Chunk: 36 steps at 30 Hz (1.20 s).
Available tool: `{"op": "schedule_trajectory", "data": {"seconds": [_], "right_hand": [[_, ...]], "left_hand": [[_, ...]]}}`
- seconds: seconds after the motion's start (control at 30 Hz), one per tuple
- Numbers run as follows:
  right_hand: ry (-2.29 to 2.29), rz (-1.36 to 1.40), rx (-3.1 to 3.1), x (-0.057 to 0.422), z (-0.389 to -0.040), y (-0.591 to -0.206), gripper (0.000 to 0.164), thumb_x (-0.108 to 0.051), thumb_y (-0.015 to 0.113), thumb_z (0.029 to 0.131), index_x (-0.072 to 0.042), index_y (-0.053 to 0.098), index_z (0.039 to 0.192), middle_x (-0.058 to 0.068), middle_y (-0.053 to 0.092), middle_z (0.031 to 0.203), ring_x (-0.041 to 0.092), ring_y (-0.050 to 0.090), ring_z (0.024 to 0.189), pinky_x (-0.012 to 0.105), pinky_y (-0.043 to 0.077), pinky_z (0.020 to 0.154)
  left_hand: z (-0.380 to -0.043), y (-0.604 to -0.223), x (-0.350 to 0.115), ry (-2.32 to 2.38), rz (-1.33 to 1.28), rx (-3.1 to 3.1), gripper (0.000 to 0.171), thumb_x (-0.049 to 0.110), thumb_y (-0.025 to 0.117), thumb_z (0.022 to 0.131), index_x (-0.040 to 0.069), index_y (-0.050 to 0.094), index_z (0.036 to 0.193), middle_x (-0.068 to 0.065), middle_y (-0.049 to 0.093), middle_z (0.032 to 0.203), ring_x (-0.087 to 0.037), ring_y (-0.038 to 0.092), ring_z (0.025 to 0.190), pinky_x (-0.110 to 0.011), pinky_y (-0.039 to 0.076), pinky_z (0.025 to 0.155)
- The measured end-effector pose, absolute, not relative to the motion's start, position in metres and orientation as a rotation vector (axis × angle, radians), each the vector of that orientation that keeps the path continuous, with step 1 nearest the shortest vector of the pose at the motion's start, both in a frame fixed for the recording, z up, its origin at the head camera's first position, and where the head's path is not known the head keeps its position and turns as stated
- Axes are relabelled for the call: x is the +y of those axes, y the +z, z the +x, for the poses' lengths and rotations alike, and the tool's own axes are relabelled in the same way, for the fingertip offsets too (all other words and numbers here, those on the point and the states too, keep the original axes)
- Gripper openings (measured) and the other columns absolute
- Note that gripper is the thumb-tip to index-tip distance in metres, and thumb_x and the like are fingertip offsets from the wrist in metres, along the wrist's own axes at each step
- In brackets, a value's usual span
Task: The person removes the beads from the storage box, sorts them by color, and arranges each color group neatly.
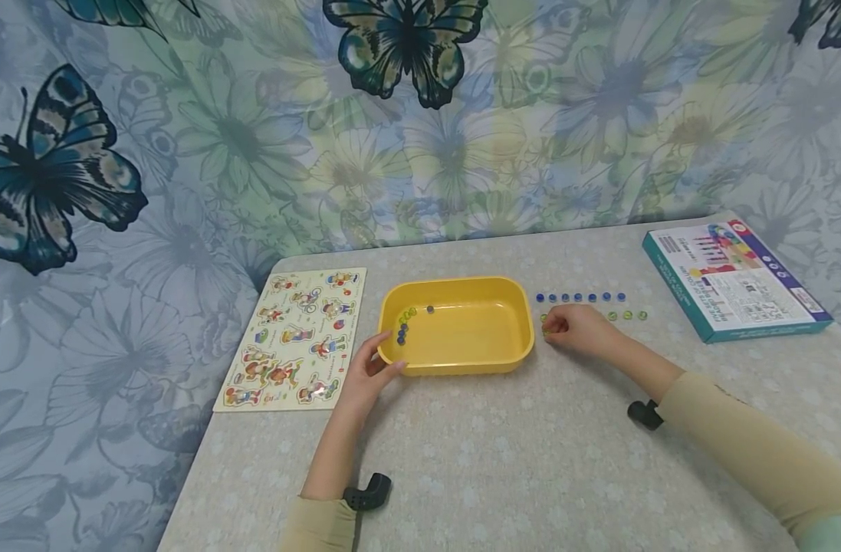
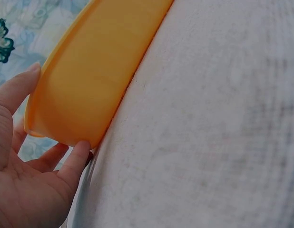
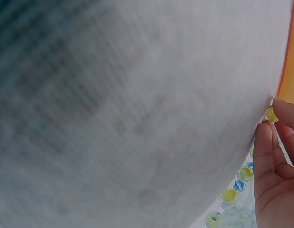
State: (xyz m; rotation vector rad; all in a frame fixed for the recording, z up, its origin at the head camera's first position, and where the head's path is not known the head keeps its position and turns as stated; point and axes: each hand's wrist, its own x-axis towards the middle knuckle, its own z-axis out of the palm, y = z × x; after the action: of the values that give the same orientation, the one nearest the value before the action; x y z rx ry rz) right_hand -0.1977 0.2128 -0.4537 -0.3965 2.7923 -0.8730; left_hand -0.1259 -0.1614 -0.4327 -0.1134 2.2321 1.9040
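Note:
A yellow plastic tray (image 1: 461, 366) stands on the table, with several blue and yellow-green glass marbles (image 1: 408, 315) at its left end. My left hand (image 1: 367, 373) grips its near left corner, thumb and fingers spread around the wall (image 2: 85, 80). Right of the tray, my right hand (image 1: 577, 328) is low over the table. Its thumb and forefinger pinch a yellow-green marble (image 3: 272, 114). Behind this hand runs a row of blue marbles (image 1: 579, 297). Yellow-green marbles (image 1: 627, 315) form a nearer row, partly hidden by the hand.
A board with cartoon figure pictures (image 1: 292, 337) lies left of the tray. At the far right lies a flat teal and white box (image 1: 737, 280). A flowered, butterfly-patterned curtain or wall covering (image 1: 454, 169) hangs behind the table's back edge.

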Motion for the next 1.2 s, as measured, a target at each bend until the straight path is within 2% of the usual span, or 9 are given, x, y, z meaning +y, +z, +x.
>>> {"op": "schedule_trajectory", "data": {"seconds": [0.37, 0.63, 0.77, 0.93, 1.1, 1.2], "right_hand": [[-0.895, -0.350, 2.777, 0.218, -0.196, -0.451, 0.023, -0.016, 0.071, 0.081, -0.006, 0.065, 0.101, 0.003, 0.062, 0.086, 0.018, 0.055, 0.077, 0.031, 0.050, 0.069], [-1.083, -0.358, 2.860, 0.216, -0.192, -0.428, 0.022, -0.023, 0.065, 0.087, -0.008, 0.065, 0.103, 0.004, 0.060, 0.085, 0.020, 0.053, 0.077, 0.030, 0.048, 0.064], [-1.238, -0.485, 2.842, 0.195, -0.187, -0.417, 0.023, -0.021, 0.064, 0.089, -0.007, 0.065, 0.107, 0.003, 0.062, 0.088, 0.018, 0.055, 0.081, 0.031, 0.050, 0.069], [-1.304, -0.684, 2.788, 0.156, -0.184, -0.414, 0.021, -0.014, 0.065, 0.088, -0.006, 0.066, 0.106, 0.001, 0.064, 0.089, 0.016, 0.058, 0.080, 0.030, 0.052, 0.071], [-1.228, -0.685, 2.669, 0.110, -0.187, -0.416, 0.025, -0.017, 0.068, 0.085, -0.007, 0.065, 0.108, -0.002, 0.063, 0.089, 0.014, 0.056, 0.079, 0.027, 0.051, 0.071], [-1.141, -0.652, 2.608, 0.083, -0.190, -0.421, 0.027, -0.019, 0.069, 0.085, -0.008, 0.066, 0.109, -0.005, 0.062, 0.087, 0.012, 0.055, 0.077, 0.025, 0.049, 0.070]], "left_hand": [[-0.128, -0.436, -0.161, 1.904, -0.109, 2.238, 0.062, 0.014, 0.069, 0.085, 0.017, 0.041, 0.140, -0.005, 0.033, 0.145, -0.029, 0.041, 0.129, -0.041, 0.039, 0.101], [-0.136, -0.460, -0.166, 1.936, -0.122, 2.260, 0.060, 0.018, 0.072, 0.082, 0.026, 0.046, 0.135, 0.001, 0.037, 0.141, -0.026, 0.044, 0.126, -0.041, 0.041, 0.100], [-0.136, -0.463, -0.167, 1.941, -0.130, 2.288, 0.058, 0.019, 0.073, 0.082, 0.028, 0.047, 0.133, 0.002, 0.038, 0.140, -0.025, 0.045, 0.125, -0.040, 0.042, 0.099], [-0.132, -0.453, -0.165, 1.945, -0.121, 2.242, 0.060, 0.016, 0.071, 0.083, 0.023, 0.044, 0.137, 0.000, 0.036, 0.143, -0.027, 0.042, 0.128, -0.041, 0.040, 0.101], [-0.126, -0.438, -0.162, 1.926, -0.089, 2.228, 0.062, 0.014, 0.069, 0.085, 0.017, 0.041, 0.140, -0.005, 0.033, 0.146, -0.030, 0.039, 0.129, -0.043, 0.039, 0.101], [-0.124, -0.434, -0.160, 1.900, -0.090, 2.247, 0.061, 0.016, 0.068, 0.086, 0.017, 0.040, 0.140, -0.004, 0.033, 0.146, -0.029, 0.039, 0.130, -0.041, 0.039, 0.101]]}}
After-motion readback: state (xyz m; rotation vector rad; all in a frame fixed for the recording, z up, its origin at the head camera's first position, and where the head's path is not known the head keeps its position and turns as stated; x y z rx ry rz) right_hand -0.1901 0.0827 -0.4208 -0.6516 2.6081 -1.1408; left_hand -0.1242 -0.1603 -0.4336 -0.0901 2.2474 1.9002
